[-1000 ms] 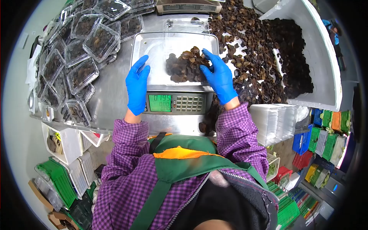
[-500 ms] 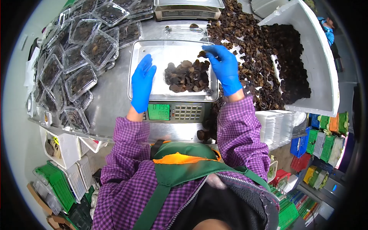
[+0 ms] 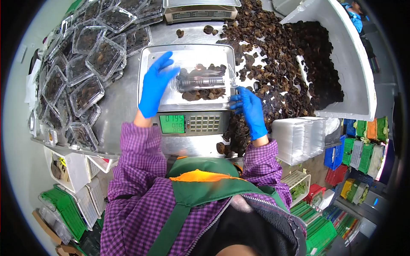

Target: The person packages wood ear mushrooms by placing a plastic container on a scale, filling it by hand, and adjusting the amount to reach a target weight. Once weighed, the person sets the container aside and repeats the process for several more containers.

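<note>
A clear plastic clamshell box [image 3: 184, 97] with dark brown wood ear mushrooms [image 3: 209, 94] sits on the metal pan [image 3: 147, 96] of a weighing scale [image 3: 192, 123]. Its clear lid [image 3: 205, 82] is tilted over the mushrooms, partly folded down. My left hand [image 3: 157, 85], in a blue glove, is at the box's left side, fingers stretched out and thumb close to the lid's left end. At the lid's right end, the fingertips of my gloved right hand [image 3: 250, 109] appear closed on its corner; the exact grip is blurred.
Filled clear boxes [image 3: 87, 64] are piled at the left. Loose mushrooms [image 3: 273, 64] spread across the table beside a white foam bin [image 3: 356, 72]. Stacked clear containers [image 3: 297, 138] stand at the near right. A second scale [image 3: 200, 13] is at the back.
The lid has swung from behind the box to over the mushrooms. My right hand has moved down to the box's right side, no longer by a mushroom piece. My left hand shifted slightly.
</note>
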A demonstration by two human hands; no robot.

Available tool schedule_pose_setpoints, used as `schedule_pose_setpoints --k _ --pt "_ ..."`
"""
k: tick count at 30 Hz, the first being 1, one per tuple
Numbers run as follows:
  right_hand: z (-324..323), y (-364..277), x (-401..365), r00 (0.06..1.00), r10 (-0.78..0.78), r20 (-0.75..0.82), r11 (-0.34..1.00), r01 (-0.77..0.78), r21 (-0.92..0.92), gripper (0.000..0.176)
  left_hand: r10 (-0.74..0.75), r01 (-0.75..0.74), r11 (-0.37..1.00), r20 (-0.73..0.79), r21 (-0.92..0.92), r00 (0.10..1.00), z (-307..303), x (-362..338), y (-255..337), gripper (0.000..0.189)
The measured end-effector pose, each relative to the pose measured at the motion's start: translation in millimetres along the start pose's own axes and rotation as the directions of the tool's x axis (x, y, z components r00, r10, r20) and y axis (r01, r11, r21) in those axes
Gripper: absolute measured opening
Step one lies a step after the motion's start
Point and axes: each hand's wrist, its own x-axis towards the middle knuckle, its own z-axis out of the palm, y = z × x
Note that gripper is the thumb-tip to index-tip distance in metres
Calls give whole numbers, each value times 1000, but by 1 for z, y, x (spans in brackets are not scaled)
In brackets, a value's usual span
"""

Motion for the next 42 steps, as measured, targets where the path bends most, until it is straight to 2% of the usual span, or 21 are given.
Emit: schedule_pose_setpoints --k 1,2,4,6,8,12,16,20,21,22,23,24,26,28,30,31,33,36,37,40,42 --pt "7 4 2 998 59 -13 998 -59 2 45 71 -62 967 -30 247 997 -1 -13 -5 60" --pt "10 9 4 998 57 -15 998 -56 7 45 74 -65 966 -26 251 997 -6 -24 -11 60" --pt "17 16 8 993 51 103 997 -58 58 46 -175 168 984 138 63 975 -17 -39 -20 71" --pt "20 10 6 995 24 93 996 -33 86 41 -186 169 980 187 100 965 -21 -46 -23 75" --pt "20 -13 1 961 247 121 934 -270 234 35 -231 229 973 226 37 946 -16 -54 -9 74" --pt "23 11 7 992 97 85 978 -111 176 30 -208 190 977 216 101 954 -14 -52 -23 77" --pt "24 15 17 990 132 40 987 -135 83 25 -218 218 976 154 18 964 -6 -53 -22 77" --pt "13 10 2 999 -35 28 999 34 20 31 -203 198 978 66 69 977 -14 -56 -31 70" --pt "-4 9 -6 985 -170 5 961 167 -221 33 -171 168 981 26 96 985 -19 -59 -35 67" --pt "-20 9 -18 963 -259 -76 947 238 -216 32 -184 182 979 14 95 983 -26 -62 -31 67" --pt "-30 -17 -45 930 -323 -175 893 238 -381 33 -174 173 981 -6 81 985 -34 -65 -23 62" --pt "-58 -13 -55 837 -513 -188 754 335 -565 35 -161 162 984 -25 69 987 -41 -67 -19 58" --pt "-104 -10 -83 747 -560 -358 752 278 -598 39 -144 147 987 -51 61 988 -54 -68 -21 52" --pt "-148 -4 -114 620 -723 -305 401 16 -916 42 -129 128 992 -72 -15 989 -60 -67 -21 51" --pt "-181 22 -133 606 -765 -218 206 -89 -974 37 -138 136 990 -78 -33 987 -57 -67 -17 49" --pt "-192 37 -140 606 -765 -220 208 -91 -974 37 -126 125 992 -66 -27 990 -54 -67 -14 49" --pt "-208 65 -149 877 -206 -435 607 -234 -760 29 -114 113 993 -53 -22 992 -48 -66 -10 48" --pt "-204 83 -146 818 -244 -521 698 -224 -680 25 -72 72 997 -31 18 997 -39 -66 -5 47" --pt "-207 83 -147 838 -259 -481 767 -124 -630 25 -65 66 997 -22 27 998 -38 -65 -1 46" --pt "-199 86 -147 820 -403 -406 748 40 -662 26 -60 61 997 -28 40 998 -39 -63 1 45" --pt "-187 81 -147 815 -412 -408 645 -55 -762 26 -61 63 997 -34 38 998 -37 -58 0 45"
